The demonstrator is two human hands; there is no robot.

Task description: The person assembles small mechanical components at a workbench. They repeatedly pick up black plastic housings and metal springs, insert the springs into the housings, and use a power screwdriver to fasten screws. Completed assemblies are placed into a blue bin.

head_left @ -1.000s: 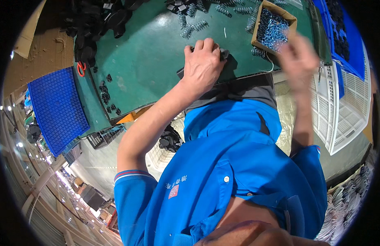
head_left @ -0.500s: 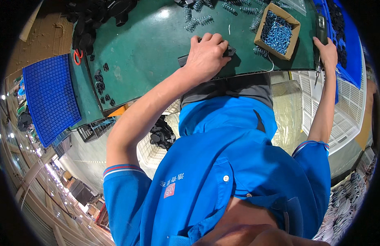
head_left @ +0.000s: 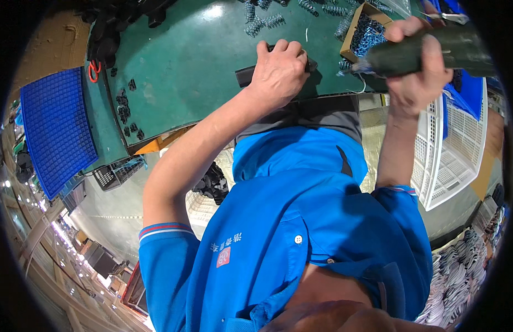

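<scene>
My left hand [head_left: 279, 74] is closed over a black plastic part [head_left: 245, 76] near the front edge of the green table. Most of that part is hidden under my palm and fingers. My right hand [head_left: 419, 72] grips a dark green electric screwdriver [head_left: 406, 55], held sideways above the table's right end. The tool is smeared by motion, and its front end points left, beside the small cardboard box [head_left: 353, 34] of bluish screws [head_left: 368, 34]. Several coil springs [head_left: 266, 23] lie on the table beyond my left hand.
Black parts [head_left: 104, 47] are heaped at the far left, near red scissors handles [head_left: 94, 72]. Small black pieces [head_left: 122, 106] lie on the green table [head_left: 179, 72]. A blue ribbed mat [head_left: 55, 124] hangs left; a white crate [head_left: 455, 160] stands right.
My right hand has lifted the screwdriver and swung it from upright to sideways, moving left toward the screw box. My left hand stays on the black part.
</scene>
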